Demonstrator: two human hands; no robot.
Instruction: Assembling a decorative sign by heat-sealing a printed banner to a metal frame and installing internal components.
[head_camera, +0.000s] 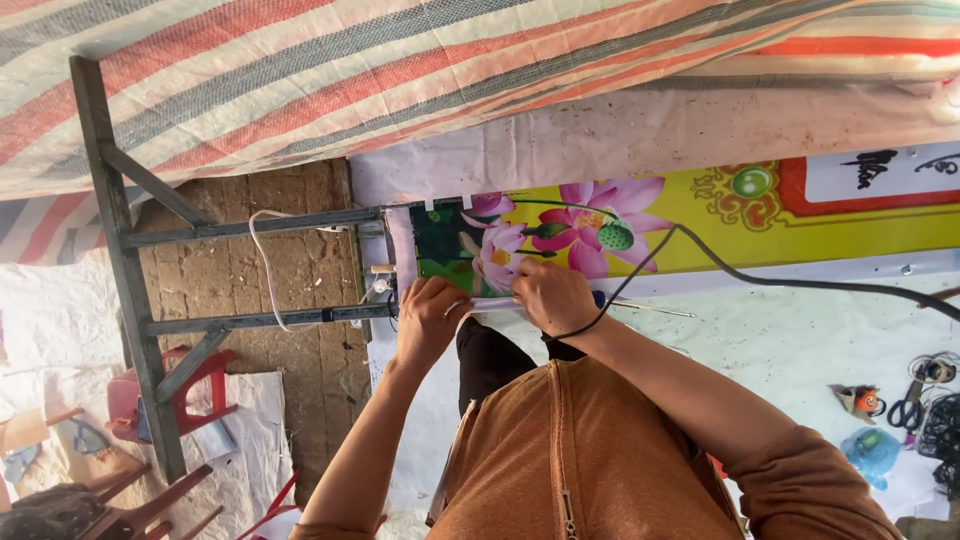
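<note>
The left hand (428, 312) pinches the edge of the lotus banner (560, 235) to keep it taut, while beside it the right hand (552, 297) grips a blue-handled tool (640, 305) against that edge.

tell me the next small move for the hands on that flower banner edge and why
Probably slide the right hand a little further along the edge of the lotus banner while the left hand pins it. Both hands sit close together at the banner's end by the metal frame, and a black cable runs over the right wrist, so a short move seems safest.
</note>
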